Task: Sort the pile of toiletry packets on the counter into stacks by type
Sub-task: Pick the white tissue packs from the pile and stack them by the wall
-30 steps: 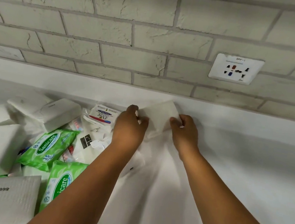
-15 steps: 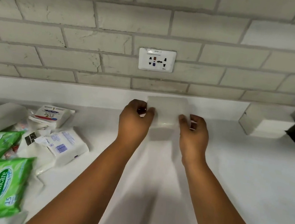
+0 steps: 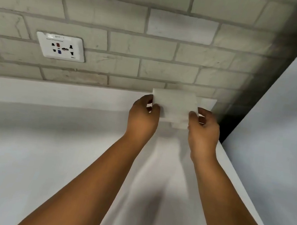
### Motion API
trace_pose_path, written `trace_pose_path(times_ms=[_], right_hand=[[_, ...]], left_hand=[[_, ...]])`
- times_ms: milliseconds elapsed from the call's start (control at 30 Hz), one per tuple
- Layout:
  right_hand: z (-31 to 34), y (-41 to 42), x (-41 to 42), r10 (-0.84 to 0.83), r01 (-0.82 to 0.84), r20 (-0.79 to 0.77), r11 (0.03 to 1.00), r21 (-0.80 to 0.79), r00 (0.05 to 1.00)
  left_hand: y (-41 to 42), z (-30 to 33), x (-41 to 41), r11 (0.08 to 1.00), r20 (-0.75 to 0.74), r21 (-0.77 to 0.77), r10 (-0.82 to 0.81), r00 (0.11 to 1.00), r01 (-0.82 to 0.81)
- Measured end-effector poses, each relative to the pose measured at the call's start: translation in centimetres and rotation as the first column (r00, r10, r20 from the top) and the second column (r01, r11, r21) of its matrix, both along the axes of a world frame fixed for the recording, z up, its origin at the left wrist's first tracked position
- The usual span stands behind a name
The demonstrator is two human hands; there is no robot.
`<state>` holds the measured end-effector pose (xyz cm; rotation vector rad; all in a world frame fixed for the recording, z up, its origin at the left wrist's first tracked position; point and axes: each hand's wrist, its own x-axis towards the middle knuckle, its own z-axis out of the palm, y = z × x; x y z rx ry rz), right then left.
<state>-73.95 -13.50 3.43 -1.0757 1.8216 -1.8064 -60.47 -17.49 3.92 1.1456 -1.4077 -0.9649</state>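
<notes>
Both hands — left hand (image 3: 143, 119), right hand (image 3: 203, 131) — pinch a white packet (image 3: 174, 104) by its ends, fingers curled round it, just over a white stack (image 3: 207, 103) beneath and behind them on the bench (image 3: 61, 157). One stack is begun — the unsorted pile is out of view.

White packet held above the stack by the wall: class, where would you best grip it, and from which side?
By its two short ends, one hand from each side, as the left hand and right hand do. The white packet is flat and wide, so this keeps it level above the stack.
</notes>
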Motion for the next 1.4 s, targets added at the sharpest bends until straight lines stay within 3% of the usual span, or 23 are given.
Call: trace_pose_path(times_ms=[400, 700, 1167, 1300, 1400], right_hand=[[-0.7, -7.1, -11.7, -0.009, 0.032, -0.132, 0.985, 0.17, 0.991], [-2.9, -9.6, -13.6, -0.003, 0.016, -0.065, 0.981, 0.195, 0.998], [-3.6, -10.1, -14.2, 0.019, 0.009, -0.113, 0.971, 0.24, 0.993], [-3.2, -10.0, -14.2, 0.027, 0.028, -0.185, 0.957, 0.289, 0.982], [-2.6, -9.3, -13.8, -0.037, 0.128, -0.371, 0.966, 0.226, 0.928]], left_hand=[[-8.1, -0.9, -9.0, 0.983, 0.005, 0.17, -0.077, 0.997, 0.075], [-10.5, -3.4, -10.9, 0.971, -0.06, 0.229, -0.052, 0.997, 0.065], [-10.0, -2.8, -11.4, 0.974, 0.022, 0.224, -0.041, 0.999, 0.035], [-9.5, -2.0, -11.3, 0.974, 0.053, 0.224, -0.023, 0.998, 0.01], [-8.9, -1.3, -10.7, 0.978, 0.065, 0.208, -0.002, 0.998, -0.012]])
